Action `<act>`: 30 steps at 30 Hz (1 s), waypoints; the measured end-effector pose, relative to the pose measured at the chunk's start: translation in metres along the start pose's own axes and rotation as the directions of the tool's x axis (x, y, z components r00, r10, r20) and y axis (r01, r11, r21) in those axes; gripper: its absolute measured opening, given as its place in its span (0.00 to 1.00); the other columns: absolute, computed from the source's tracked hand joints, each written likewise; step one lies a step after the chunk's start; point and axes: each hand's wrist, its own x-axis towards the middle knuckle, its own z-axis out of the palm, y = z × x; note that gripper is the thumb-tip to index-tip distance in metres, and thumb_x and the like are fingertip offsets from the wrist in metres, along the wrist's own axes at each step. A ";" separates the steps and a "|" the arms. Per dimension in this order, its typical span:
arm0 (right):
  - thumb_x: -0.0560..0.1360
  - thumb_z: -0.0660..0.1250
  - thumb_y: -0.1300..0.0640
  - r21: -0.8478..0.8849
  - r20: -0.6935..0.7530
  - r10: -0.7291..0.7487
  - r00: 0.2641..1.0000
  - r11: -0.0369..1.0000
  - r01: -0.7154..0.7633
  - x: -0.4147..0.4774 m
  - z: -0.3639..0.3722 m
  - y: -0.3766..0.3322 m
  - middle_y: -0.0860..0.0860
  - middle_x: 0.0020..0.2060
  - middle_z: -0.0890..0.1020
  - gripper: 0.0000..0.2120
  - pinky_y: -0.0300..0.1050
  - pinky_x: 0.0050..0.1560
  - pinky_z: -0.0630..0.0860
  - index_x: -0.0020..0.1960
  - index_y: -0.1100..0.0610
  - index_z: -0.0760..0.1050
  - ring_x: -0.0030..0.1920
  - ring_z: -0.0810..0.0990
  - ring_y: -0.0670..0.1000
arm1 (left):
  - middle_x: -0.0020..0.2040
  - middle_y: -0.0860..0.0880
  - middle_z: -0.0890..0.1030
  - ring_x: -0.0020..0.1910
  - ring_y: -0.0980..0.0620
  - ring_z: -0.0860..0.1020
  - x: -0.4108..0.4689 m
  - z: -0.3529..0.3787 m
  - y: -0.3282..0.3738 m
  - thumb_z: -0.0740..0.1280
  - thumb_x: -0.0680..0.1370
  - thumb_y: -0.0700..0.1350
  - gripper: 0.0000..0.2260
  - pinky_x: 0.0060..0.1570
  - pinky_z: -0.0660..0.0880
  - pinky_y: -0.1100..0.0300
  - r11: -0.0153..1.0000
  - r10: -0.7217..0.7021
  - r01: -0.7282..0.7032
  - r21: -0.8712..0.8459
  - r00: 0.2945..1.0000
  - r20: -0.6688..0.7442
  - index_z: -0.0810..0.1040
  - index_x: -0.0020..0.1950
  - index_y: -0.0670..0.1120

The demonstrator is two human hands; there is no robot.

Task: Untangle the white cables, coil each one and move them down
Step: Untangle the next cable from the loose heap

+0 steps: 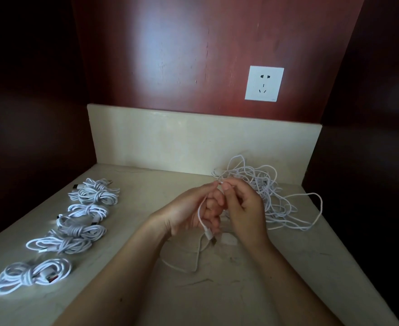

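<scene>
A tangled heap of white cables (268, 194) lies at the back right of the beige counter (217, 290). My left hand (191, 208) and my right hand (243, 205) meet above the counter's middle, both pinching one white cable (200, 215) between thumb and fingertips. Its USB plug (211, 237) hangs below my left palm, and the slack loops on the counter under my wrists. Several coiled white cables (71, 234) lie in a row along the left side, from the far coil (94, 192) to the near coil (32, 275).
A low beige backsplash (203, 142) runs along the counter's rear. Above it is a red-brown wooden wall with a white power socket (264, 83). Dark wooden side panels close in the left and right.
</scene>
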 end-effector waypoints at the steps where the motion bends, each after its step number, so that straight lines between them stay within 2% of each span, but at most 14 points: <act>1: 0.77 0.62 0.48 0.005 0.003 -0.005 1.000 1.000 0.005 0.000 0.000 0.001 0.48 0.41 0.84 0.10 0.55 0.46 0.79 0.49 0.50 0.81 0.43 0.83 0.51 | 0.26 0.50 0.70 0.22 0.52 0.72 0.001 0.001 0.000 0.57 0.79 0.55 0.18 0.26 0.74 0.62 0.999 0.028 -0.027 0.030 0.999 -0.035 0.74 0.37 0.46; 4: 0.78 0.62 0.52 -0.008 -0.017 0.001 1.000 1.000 -0.001 -0.001 0.000 0.001 0.47 0.40 0.84 0.10 0.47 0.45 0.79 0.49 0.50 0.82 0.42 0.83 0.47 | 0.26 0.51 0.67 0.18 0.57 0.61 0.002 0.003 0.000 0.55 0.83 0.50 0.16 0.20 0.62 0.68 0.983 0.163 -0.151 0.100 0.979 -0.125 0.72 0.40 0.45; 6: 0.78 0.60 0.50 -0.123 0.009 -0.002 1.000 0.992 0.003 -0.003 0.000 0.003 0.46 0.36 0.82 0.12 0.48 0.42 0.78 0.50 0.50 0.82 0.39 0.81 0.46 | 0.27 0.52 0.66 0.19 0.59 0.57 0.004 0.001 0.000 0.53 0.84 0.48 0.14 0.20 0.55 0.70 0.973 0.228 -0.218 0.080 0.960 -0.163 0.73 0.42 0.46; 8: 0.79 0.58 0.48 -0.247 0.076 0.003 0.997 0.969 0.016 -0.007 0.001 0.003 0.46 0.39 0.83 0.15 0.50 0.44 0.78 0.57 0.50 0.81 0.41 0.81 0.46 | 0.30 0.52 0.67 0.21 0.59 0.57 0.005 -0.002 0.001 0.52 0.84 0.46 0.14 0.20 0.54 0.69 0.960 0.281 -0.271 0.078 0.932 -0.226 0.74 0.45 0.46; 10: 0.80 0.55 0.48 -0.361 0.148 0.006 0.989 0.931 0.049 -0.010 0.003 0.003 0.48 0.48 0.83 0.19 0.51 0.48 0.78 0.65 0.50 0.77 0.47 0.81 0.48 | 0.35 0.52 0.69 0.24 0.58 0.60 0.005 -0.004 0.001 0.51 0.84 0.46 0.16 0.22 0.56 0.67 0.947 0.320 -0.296 0.123 0.894 -0.315 0.77 0.50 0.45; 13: 0.82 0.54 0.51 -0.516 0.242 0.019 0.970 0.849 0.112 -0.010 0.005 0.003 0.48 0.56 0.81 0.19 0.45 0.50 0.75 0.72 0.49 0.69 0.53 0.79 0.48 | 0.48 0.51 0.72 0.32 0.55 0.70 0.005 -0.003 0.001 0.51 0.85 0.48 0.17 0.28 0.66 0.65 0.925 0.373 -0.286 0.251 0.816 -0.443 0.80 0.58 0.50; 16: 0.83 0.55 0.55 -0.583 0.282 0.057 0.958 0.803 0.124 -0.010 0.004 0.002 0.49 0.61 0.80 0.20 0.45 0.53 0.74 0.75 0.50 0.66 0.57 0.78 0.50 | 0.58 0.49 0.75 0.47 0.52 0.77 0.005 -0.006 -0.001 0.51 0.84 0.55 0.16 0.41 0.75 0.58 0.873 0.473 -0.337 0.353 0.765 -0.438 0.76 0.62 0.57; 18: 0.82 0.56 0.56 -0.590 0.297 0.075 0.952 0.798 0.121 -0.011 0.005 0.001 0.50 0.61 0.80 0.21 0.46 0.54 0.75 0.75 0.50 0.65 0.58 0.78 0.51 | 0.57 0.48 0.81 0.55 0.50 0.80 0.004 -0.007 -0.003 0.51 0.82 0.58 0.17 0.53 0.75 0.55 0.848 0.516 -0.379 0.371 0.752 -0.410 0.74 0.63 0.58; 19: 0.82 0.56 0.56 -0.596 0.289 0.075 0.954 0.794 0.118 -0.011 0.005 0.000 0.50 0.60 0.80 0.21 0.46 0.54 0.75 0.74 0.51 0.66 0.57 0.78 0.52 | 0.55 0.48 0.83 0.57 0.49 0.80 0.003 -0.006 -0.003 0.50 0.83 0.57 0.17 0.54 0.75 0.55 0.842 0.530 -0.410 0.351 0.747 -0.401 0.74 0.64 0.56; 22: 0.80 0.57 0.56 -0.702 0.258 0.026 0.966 0.692 0.169 -0.008 0.003 0.001 0.52 0.50 0.83 0.15 0.50 0.60 0.72 0.64 0.54 0.74 0.50 0.79 0.55 | 0.44 0.51 0.80 0.49 0.46 0.83 0.000 -0.002 0.003 0.49 0.85 0.52 0.16 0.40 0.75 0.55 0.796 0.603 -0.559 0.231 0.701 -0.381 0.73 0.64 0.52; 24: 0.77 0.56 0.54 -0.769 0.267 0.007 0.964 0.605 0.208 -0.006 0.001 0.006 0.50 0.45 0.83 0.14 0.57 0.73 0.61 0.56 0.54 0.78 0.49 0.80 0.54 | 0.39 0.52 0.76 0.37 0.49 0.81 0.001 -0.002 0.007 0.51 0.83 0.53 0.16 0.40 0.74 0.51 0.728 0.668 -0.662 0.177 0.629 -0.399 0.73 0.64 0.49; 26: 0.76 0.55 0.51 -0.787 0.250 0.016 0.968 0.586 0.193 -0.003 -0.002 0.009 0.47 0.45 0.83 0.16 0.59 0.77 0.48 0.56 0.50 0.78 0.52 0.80 0.52 | 0.36 0.52 0.71 0.27 0.54 0.72 0.001 -0.002 0.012 0.51 0.83 0.51 0.16 0.36 0.76 0.54 0.670 0.696 -0.732 0.122 0.563 -0.447 0.73 0.62 0.47; 28: 0.75 0.51 0.47 -0.803 0.226 0.054 0.973 0.575 0.155 0.000 -0.007 0.011 0.46 0.49 0.82 0.20 0.59 0.76 0.40 0.58 0.46 0.78 0.56 0.79 0.50 | 0.33 0.53 0.67 0.24 0.56 0.61 -0.002 -0.004 0.017 0.49 0.85 0.50 0.15 0.26 0.68 0.63 0.637 0.685 -0.766 0.080 0.517 -0.513 0.73 0.60 0.47; 30: 0.74 0.44 0.43 -0.825 0.220 0.090 0.971 0.548 0.136 0.000 -0.010 0.013 0.45 0.52 0.82 0.26 0.60 0.75 0.36 0.60 0.45 0.77 0.59 0.77 0.49 | 0.31 0.53 0.63 0.23 0.58 0.56 -0.004 -0.010 0.022 0.47 0.85 0.50 0.15 0.24 0.57 0.67 0.630 0.661 -0.775 0.057 0.496 -0.563 0.71 0.57 0.49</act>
